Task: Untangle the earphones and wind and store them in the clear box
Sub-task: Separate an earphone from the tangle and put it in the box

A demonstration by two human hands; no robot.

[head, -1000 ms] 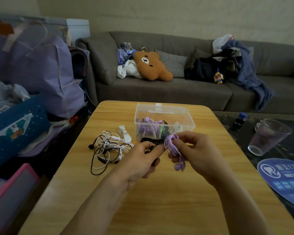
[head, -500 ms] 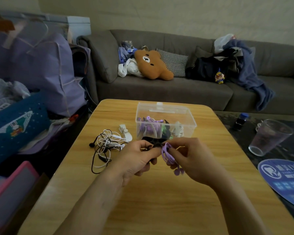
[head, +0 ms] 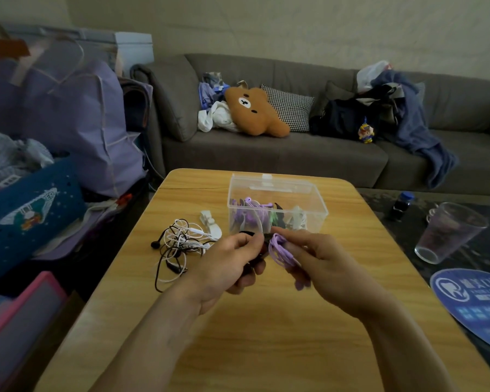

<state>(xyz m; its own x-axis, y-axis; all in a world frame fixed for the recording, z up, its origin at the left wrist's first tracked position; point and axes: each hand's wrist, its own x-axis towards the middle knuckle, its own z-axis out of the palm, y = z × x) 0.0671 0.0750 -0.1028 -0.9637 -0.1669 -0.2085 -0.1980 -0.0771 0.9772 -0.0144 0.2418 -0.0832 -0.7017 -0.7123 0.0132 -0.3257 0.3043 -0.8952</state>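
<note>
My right hand [head: 320,261] grips a wound bundle of purple earphones [head: 280,251] just above the wooden table [head: 266,335]. Its earbuds hang blurred below my fingers. My left hand [head: 227,264] pinches a black strap [head: 259,239] that reaches to the purple bundle. Right behind my hands stands the clear box [head: 277,205], open, holding purple, green, black and white wound earphones. Left of my hands lies a tangle of white and black earphones [head: 178,244] on the table.
A white clip [head: 210,222] lies between the tangle and the box. A clear cup [head: 450,233] and a small dark bottle [head: 402,205] stand on the dark table to the right. A blue round fan [head: 475,304] overlaps the table's right edge. Bags crowd the left; a sofa stands behind.
Both hands have moved slightly down and toward me with the purple bundle. The bundle has tilted, its earbuds swinging lower right. The left hand's fingers now pinch the black strap against it.
</note>
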